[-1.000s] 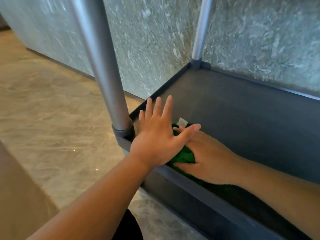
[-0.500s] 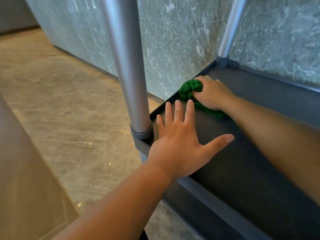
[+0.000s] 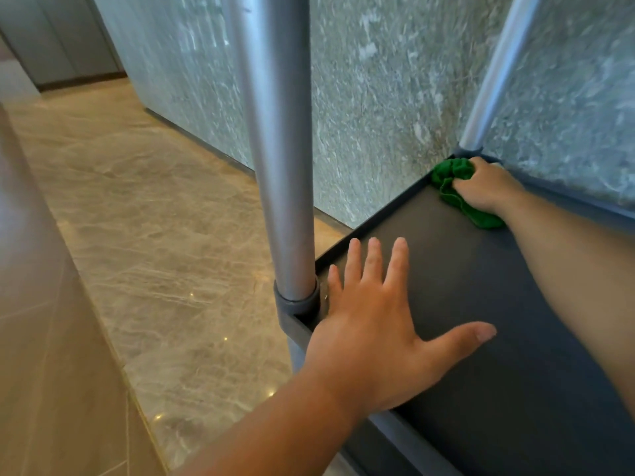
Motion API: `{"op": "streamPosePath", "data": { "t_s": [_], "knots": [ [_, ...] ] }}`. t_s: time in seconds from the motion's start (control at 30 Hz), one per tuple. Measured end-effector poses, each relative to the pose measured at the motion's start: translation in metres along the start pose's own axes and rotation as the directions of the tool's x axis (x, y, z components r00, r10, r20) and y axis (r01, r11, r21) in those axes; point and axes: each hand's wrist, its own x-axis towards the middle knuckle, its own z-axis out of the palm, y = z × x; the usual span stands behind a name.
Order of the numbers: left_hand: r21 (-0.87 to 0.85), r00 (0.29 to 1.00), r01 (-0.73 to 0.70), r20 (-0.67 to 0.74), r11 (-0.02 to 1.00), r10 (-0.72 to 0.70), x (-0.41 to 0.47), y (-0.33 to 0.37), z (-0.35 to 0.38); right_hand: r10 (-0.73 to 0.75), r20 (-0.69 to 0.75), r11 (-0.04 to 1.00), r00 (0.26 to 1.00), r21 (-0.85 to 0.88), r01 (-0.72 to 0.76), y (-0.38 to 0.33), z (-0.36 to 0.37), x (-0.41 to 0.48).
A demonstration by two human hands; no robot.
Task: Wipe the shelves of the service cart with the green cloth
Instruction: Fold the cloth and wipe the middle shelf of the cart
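Two hands are on the dark cart shelf (image 3: 481,304), and each has its own job. The right hand (image 3: 488,187) grips the green cloth (image 3: 450,170), its fingers curled round a bunched wad, and presses it into the far corner of the shelf, just beside the socket of the far post (image 3: 498,70). A tail of the cloth trails out under the wrist. The left hand (image 3: 374,324) holds nothing. It lies flat on the shelf with fingers straight and spread and the thumb wide, just beside the base of the near post (image 3: 275,149), and seems to steady the shelf.

The step in hand looks to be the corner wipe. To do it well, the wad should go right into the angle where the raised rim (image 3: 388,214) meets the post socket, since dust likely gathers there and a bunched cloth tends to ride over it. A fingertip behind a single fold would probably reach better than the whole fist. From the corner, the stroke is best drawn along the rim toward the near post, then in overlapping passes across the open middle, so that nothing is pushed back onto wiped surface. The left hand will need to lift off so that its patch is wiped too. The shelf stands close to the marble wall (image 3: 378,97), so a wide sweep may scrape the knuckles.
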Motion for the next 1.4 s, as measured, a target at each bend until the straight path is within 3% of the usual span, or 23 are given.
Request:
{"op": "streamPosePath", "data": {
  "t_s": [0.27,0.57,0.73,0.87,1.07,1.27,1.4],
  "knots": [
    [0.027,1.0,-0.03,0.003,0.999,0.03,0.004,-0.001,0.002,-0.283,0.034,0.959,0.958,0.012,0.283,-0.031,0.011,-0.11],
    [0.016,0.999,-0.039,0.011,0.999,0.039,0.003,-0.002,-0.001,-0.595,0.194,0.803,0.78,0.183,0.567,-0.039,0.007,-0.271],
    [0.143,0.994,-0.111,0.039,0.983,0.106,-0.002,0.003,-0.003,-0.593,0.282,0.804,0.755,0.145,0.577,0.0,-0.016,-0.335],
    [0.357,0.984,-0.164,0.121,0.92,0.129,-0.002,0.027,0.002,-0.396,0.254,0.91,0.882,-0.023,0.415,0.082,-0.036,-0.371],
    [0.099,0.876,-0.365,0.373,0.926,0.306,-0.016,0.118,0.055,-0.416,0.097,0.909,0.904,0.031,0.415,0.096,-0.044,-0.393],
    [0.143,0.896,-0.386,0.293,0.911,0.333,-0.027,0.116,0.071,-0.338,0.198,0.937,0.92,-0.021,0.349,0.096,-0.042,-0.362],
    [0.193,0.887,-0.408,0.314,0.892,0.337,-0.032,0.117,0.073,-0.349,0.149,0.925,0.925,-0.106,0.366,0.096,-0.043,-0.301]
  ]
}}
